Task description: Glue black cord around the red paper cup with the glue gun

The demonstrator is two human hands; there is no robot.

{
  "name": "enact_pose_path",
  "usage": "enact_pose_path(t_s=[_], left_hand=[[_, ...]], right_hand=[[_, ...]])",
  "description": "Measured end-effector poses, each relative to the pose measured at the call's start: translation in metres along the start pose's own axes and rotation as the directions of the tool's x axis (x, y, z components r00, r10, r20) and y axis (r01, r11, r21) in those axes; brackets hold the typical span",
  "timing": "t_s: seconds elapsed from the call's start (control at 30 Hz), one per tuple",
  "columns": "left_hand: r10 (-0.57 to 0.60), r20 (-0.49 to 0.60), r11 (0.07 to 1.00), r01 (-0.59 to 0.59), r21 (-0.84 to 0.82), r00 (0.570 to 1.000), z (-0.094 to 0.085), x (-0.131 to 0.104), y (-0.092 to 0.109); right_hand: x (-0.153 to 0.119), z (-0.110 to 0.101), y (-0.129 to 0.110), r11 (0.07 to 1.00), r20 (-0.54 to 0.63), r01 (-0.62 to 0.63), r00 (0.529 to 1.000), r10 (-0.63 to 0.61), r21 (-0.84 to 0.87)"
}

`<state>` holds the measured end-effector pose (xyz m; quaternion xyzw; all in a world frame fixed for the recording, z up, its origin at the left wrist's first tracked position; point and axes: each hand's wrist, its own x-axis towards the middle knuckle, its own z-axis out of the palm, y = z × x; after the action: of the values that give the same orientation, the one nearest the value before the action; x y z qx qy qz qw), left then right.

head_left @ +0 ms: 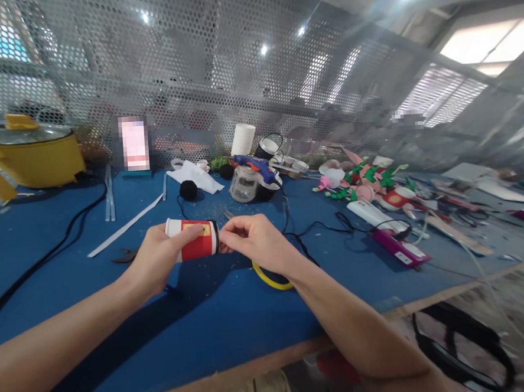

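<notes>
My left hand [155,256] is wrapped round a red and white paper cup [198,247], which lies sideways above the table. Black yarn circles the cup's right end. At that end my right hand [253,239] has its thumb and fingertips pinched together; whatever they hold, perhaps the yarn, is too small to make out. A black yarn ball [188,190] rests behind the cup, with a strand running down from it. Below my right hand lies a yellow ring-shaped handle [273,279], partly covered by the wrist. Pliers [124,257] lie beside my left hand.
A blue glue gun [258,166] rests over a clear jar [243,186], its black cord trailing right. A yellow electric pot [33,157] stands at far left. White strips [128,225] lie nearby. Craft flowers [367,180] and a purple-ended power strip [401,249] are at right.
</notes>
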<state>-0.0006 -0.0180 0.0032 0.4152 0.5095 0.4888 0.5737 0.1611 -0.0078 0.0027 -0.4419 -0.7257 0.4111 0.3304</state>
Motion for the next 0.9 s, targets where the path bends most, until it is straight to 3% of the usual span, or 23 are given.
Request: enact_pose_path(t_s=[0.17, 0.6, 0.9], left_hand=[[-0.062, -0.013, 0.997, 0.061, -0.055, 0.998, 0.0004, 0.0009, 0.0052], [-0.032, -0.015, 0.998, 0.032, -0.059, 0.999, 0.0026, -0.0023, 0.0015], [-0.044, -0.019, 0.997, 0.043, -0.067, 0.999, 0.0009, -0.0012, 0.0055]], right_hand=[[-0.0025, -0.0005, -0.0025, 1.0, 0.006, 0.005, 1.0, -0.005, -0.001], [-0.0051, 0.0073, -0.0024, 0.986, -0.085, 0.021, 0.996, -0.036, -0.168], [-0.0043, 0.0028, -0.0043, 0.999, -0.01, -0.012, 1.0, 0.012, -0.036]])
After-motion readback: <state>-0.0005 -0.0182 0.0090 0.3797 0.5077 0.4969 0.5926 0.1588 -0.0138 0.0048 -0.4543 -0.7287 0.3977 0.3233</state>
